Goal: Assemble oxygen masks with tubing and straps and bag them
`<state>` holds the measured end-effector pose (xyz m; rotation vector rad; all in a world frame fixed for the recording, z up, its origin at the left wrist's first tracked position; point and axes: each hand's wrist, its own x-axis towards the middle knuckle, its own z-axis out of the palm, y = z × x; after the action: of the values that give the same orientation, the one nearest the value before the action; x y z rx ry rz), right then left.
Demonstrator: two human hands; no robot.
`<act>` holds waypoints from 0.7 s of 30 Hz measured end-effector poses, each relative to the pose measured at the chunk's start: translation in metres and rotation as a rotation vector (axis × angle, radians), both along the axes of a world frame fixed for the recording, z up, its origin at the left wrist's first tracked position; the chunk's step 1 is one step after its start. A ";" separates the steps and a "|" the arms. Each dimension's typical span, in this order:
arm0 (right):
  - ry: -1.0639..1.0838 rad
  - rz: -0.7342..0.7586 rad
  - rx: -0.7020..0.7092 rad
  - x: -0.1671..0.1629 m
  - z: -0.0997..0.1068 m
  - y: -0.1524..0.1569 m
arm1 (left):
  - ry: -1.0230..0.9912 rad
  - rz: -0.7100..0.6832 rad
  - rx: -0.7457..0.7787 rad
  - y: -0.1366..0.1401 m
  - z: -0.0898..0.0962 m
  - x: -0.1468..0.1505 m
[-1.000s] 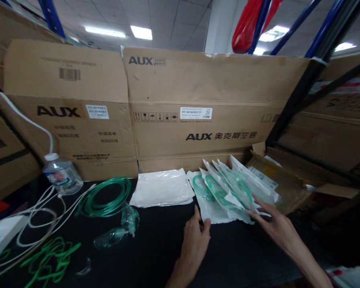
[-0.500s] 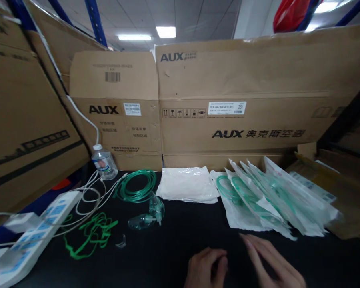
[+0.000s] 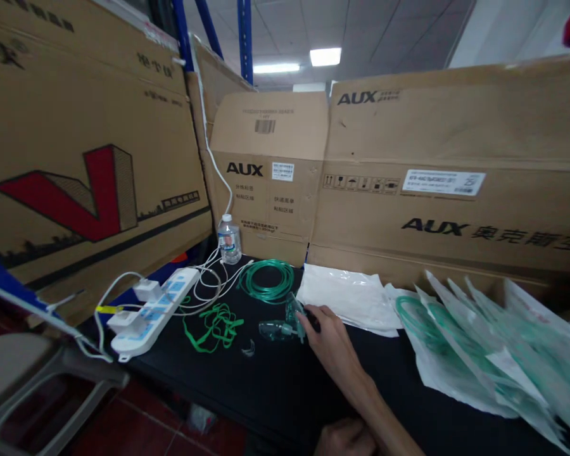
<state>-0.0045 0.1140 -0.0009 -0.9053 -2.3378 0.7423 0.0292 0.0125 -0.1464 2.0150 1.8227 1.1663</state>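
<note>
My right hand [image 3: 327, 332] reaches forward across the black table, its thumb and fingers closing at the edge of a clear green nebulizer mask [image 3: 291, 309]. The mask lies on the table with a transparent green piece [image 3: 272, 329] beside it. At the bottom edge, my left hand [image 3: 346, 438] is curled closed, partly cut off and partly behind my right forearm; nothing shows in it. Behind the mask lies a coil of green tubing [image 3: 267, 280]. Left of the mask are a tangled green elastic strap [image 3: 216, 326] and a small clear curved piece [image 3: 249, 348].
White flat packages [image 3: 349, 296] lie behind my right hand. Several clear-and-white pouches with green tubing [image 3: 475, 354] lean at the right. A power strip [image 3: 154, 316] with plugs and white cables stands at the left, near a plastic bottle [image 3: 230, 240]. Cardboard panels [image 3: 266, 209] wall the back.
The view has swung left. My right hand has moved forward and left from the front of the table to the mask. My left hand stays near the front edge, lower in view.
</note>
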 end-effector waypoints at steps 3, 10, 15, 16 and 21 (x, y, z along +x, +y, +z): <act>-0.116 -0.028 0.006 -0.017 0.000 -0.001 | 0.070 0.022 0.099 0.006 -0.009 0.002; -0.228 -0.057 -0.021 -0.030 -0.003 -0.014 | 0.113 0.126 0.239 0.007 -0.020 0.009; -0.129 -0.056 -0.047 -0.020 0.001 -0.011 | 0.103 0.169 0.314 0.001 -0.012 0.009; -0.100 -0.038 -0.058 -0.016 0.001 -0.009 | 0.094 0.169 0.325 -0.003 -0.008 0.006; 0.024 0.099 -0.139 0.005 -0.010 -0.003 | 0.021 0.154 0.342 -0.029 0.022 -0.019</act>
<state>0.0006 0.1105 -0.0107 -0.8378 -2.3475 0.9606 0.0103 -0.0167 -0.1248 2.0911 1.9269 1.6031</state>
